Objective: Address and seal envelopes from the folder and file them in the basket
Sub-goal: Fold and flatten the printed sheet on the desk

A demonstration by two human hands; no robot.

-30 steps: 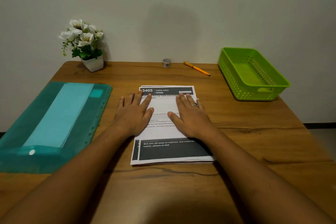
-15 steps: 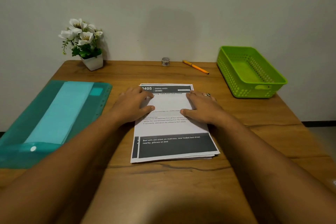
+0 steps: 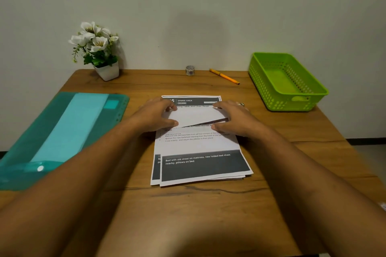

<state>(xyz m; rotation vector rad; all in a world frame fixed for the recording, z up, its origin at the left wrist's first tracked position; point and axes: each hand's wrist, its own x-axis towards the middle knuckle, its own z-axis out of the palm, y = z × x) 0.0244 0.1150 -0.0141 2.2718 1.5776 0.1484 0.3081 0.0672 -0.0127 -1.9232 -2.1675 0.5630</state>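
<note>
Well, both hands are on the stack of printed sheets [image 3: 204,165] in the middle of the wooden table [image 3: 208,215], a little toward its far edge. The left hand [image 3: 154,118] pinches the top sheet [image 3: 196,117] at its left side, fingers curled over the paper and the thumb tucked under the turned-down flap. The right hand [image 3: 235,121] grips the same sheet at its right side in the same way, and a ring [image 3: 241,104] shows on one finger. Between them the far part of the sheet is bent over toward the person, its blank back facing up, with the loose edge slanting slightly.

On the sheet beneath, a dark header reads "DINING AREA" and a line below ends "Table and Chair Reset". On the top sheet I can read "Remove the old bedsheet from all four corners" and "return the pillows to their place". The dark band at its near end says "Bed with old sheet on mattress, new folded bed sheet nearby, pillows on bed".

A teal folder [image 3: 41,127] lies along the left edge with a pale blue bundle [image 3: 71,127] inside. The green basket [image 3: 292,102] sits at the far right corner. An orange pen [image 3: 224,76] and a small tape roll [image 3: 190,70] lie by the far edge, and a pot of white flowers [image 3: 107,72] stands at the far left corner.
</note>
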